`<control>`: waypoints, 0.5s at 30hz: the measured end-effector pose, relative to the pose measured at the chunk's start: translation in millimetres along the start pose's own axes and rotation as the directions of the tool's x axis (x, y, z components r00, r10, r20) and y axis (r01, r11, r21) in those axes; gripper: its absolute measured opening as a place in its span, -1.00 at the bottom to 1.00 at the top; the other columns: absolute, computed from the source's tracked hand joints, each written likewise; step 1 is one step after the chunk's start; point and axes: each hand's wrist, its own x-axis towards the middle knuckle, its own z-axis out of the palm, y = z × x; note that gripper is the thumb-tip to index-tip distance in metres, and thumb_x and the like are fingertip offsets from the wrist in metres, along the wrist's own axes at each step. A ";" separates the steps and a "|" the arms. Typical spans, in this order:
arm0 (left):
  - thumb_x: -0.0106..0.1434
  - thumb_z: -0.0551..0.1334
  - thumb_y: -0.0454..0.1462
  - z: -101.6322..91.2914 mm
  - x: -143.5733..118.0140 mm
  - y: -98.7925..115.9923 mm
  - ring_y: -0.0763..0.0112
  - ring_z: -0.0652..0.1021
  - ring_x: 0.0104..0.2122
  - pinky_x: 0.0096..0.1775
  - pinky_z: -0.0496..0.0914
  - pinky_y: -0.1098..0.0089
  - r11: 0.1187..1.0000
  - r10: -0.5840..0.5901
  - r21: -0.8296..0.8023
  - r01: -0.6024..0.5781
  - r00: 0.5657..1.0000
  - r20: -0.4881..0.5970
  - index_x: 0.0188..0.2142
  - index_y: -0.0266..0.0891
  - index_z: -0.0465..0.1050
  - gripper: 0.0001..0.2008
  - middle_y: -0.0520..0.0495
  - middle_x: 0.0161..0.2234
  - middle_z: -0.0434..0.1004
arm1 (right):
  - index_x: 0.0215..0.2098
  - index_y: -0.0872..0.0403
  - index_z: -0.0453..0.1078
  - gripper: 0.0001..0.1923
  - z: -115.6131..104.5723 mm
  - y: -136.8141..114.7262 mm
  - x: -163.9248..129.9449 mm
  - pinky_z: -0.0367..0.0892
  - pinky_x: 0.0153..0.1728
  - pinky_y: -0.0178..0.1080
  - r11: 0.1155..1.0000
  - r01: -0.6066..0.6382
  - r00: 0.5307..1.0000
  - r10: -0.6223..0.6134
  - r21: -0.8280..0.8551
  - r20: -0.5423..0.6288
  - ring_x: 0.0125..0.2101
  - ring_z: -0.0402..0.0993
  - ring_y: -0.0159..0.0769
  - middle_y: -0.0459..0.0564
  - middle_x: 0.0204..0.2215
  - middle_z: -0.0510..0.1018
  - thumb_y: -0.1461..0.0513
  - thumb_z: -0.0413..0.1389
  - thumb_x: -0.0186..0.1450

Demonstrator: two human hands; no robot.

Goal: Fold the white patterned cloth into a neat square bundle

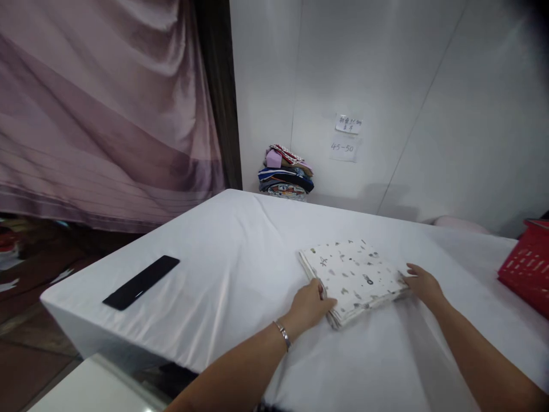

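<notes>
From where I stand, the folded cloth (354, 272), pale with small scattered prints, lies flat on the white-covered tabletop (257, 274), between the person's two hands. The left hand (311, 303) has its fingers closed on the near part of the cloth's left edge, thumb over the top. The right hand (422, 283) meets the right-hand corner; whether its fingers truly pinch the cloth or only touch it, I can't tell. It looks soft and light to me, nothing breakable, though the stacked layers probably give it some body. I'd expect loose layers to slide if only the top one is caught, so opposite edges, with the whole thickness between thumb and fingers, seem the best hold.
</notes>
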 end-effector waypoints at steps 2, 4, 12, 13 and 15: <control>0.01 0.27 -0.01 -2.0 0.6 -1.8 0.39 0.45 -0.41 -0.46 0.24 0.46 1.000 -0.003 -0.014 0.004 0.998 0.058 -0.38 -0.17 0.34 -0.68 0.04 -0.39 0.49 | -0.12 0.16 0.43 -0.51 3.7 -9.4 -9.4 0.27 -0.16 0.03 0.974 0.125 0.992 -0.122 -0.187 0.025 -0.19 0.42 0.01 0.19 -0.12 0.48 0.18 0.08 -0.03; 0.02 0.26 0.00 -13.8 9.4 -8.4 0.41 0.45 -0.45 -0.48 0.25 0.47 0.997 -0.013 -0.069 0.020 0.995 0.100 -0.43 -0.20 0.36 -0.68 0.04 -0.44 0.49 | -0.04 0.11 0.38 -0.52 15.3 -27.6 -34.1 0.25 -0.07 -0.01 0.923 0.308 0.951 -0.293 -0.231 0.094 -0.08 0.37 -0.05 0.12 -0.03 0.44 0.15 -0.01 0.09; 0.21 0.10 -0.33 -61.1 70.0 -33.3 0.38 0.48 -0.17 -0.07 0.31 0.38 0.998 0.058 0.032 -0.051 0.952 -0.302 -0.05 -0.22 0.38 -0.70 -0.09 -0.07 0.47 | -0.03 0.01 0.34 -0.69 61.2 -112.3 -163.9 0.22 -0.01 -0.06 0.663 0.748 0.600 -0.668 -0.014 0.441 -0.07 0.36 -0.18 0.04 -0.09 0.48 0.18 -0.08 0.30; 0.23 0.07 -0.35 -61.5 75.9 -34.0 0.37 0.46 -0.11 -0.01 0.28 0.36 0.996 0.082 0.042 -0.072 0.950 -0.301 -0.01 -0.22 0.37 -0.67 -0.09 -0.03 0.45 | -0.02 0.02 0.32 -0.69 63.8 -116.9 -171.3 0.23 -0.03 -0.06 0.640 0.768 0.581 -0.682 -0.023 0.444 -0.08 0.36 -0.17 0.06 -0.10 0.48 0.20 -0.08 0.30; 0.24 0.04 -0.38 -60.1 85.8 -35.2 0.38 0.41 -0.01 0.07 0.23 0.36 0.992 0.126 0.038 -0.120 0.955 -0.268 0.02 -0.21 0.36 -0.64 -0.07 0.03 0.42 | -0.01 0.04 0.30 -0.68 69.1 -119.6 -179.6 0.27 -0.08 -0.05 0.623 0.779 0.584 -0.683 -0.067 0.439 -0.11 0.38 -0.15 0.08 -0.13 0.48 0.21 -0.08 0.29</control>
